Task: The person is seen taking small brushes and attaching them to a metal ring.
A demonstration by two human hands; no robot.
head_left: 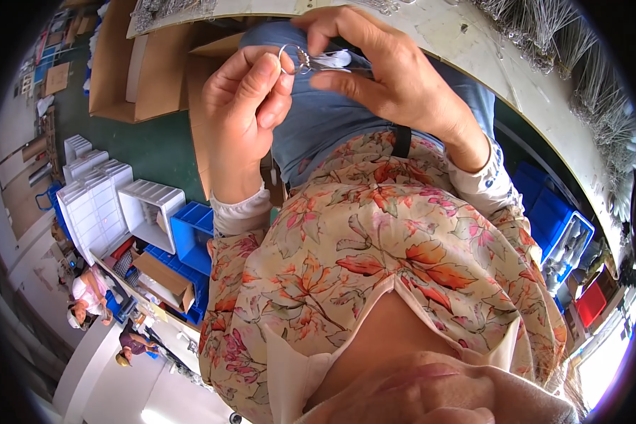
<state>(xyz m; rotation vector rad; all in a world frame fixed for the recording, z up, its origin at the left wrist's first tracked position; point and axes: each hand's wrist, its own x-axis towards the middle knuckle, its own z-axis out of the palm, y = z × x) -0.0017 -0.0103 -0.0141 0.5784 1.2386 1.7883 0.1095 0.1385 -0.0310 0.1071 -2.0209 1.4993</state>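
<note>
Over my lap, my left hand [246, 95] pinches a thin metal ring [281, 58] between thumb and fingers. Beside the ring, toward my right hand, is a small tangle of shiny wire [303, 61]. Bright wires with a whitish part [334, 59] run from there into my right hand [396, 74]. The thumb and fingers of that hand curl loosely around the wires, one on each side. Part of the wires is hidden by my palm, and their exact shape is too small to make out.
A pale worktable [516, 85] curves along the far and right side, with bundles of metal wires [586, 120] heaped on it. Open cardboard boxes [166, 74] stand at the left. White crates [95, 201] and blue crates [193, 226] are farther left; two people work beyond them.
</note>
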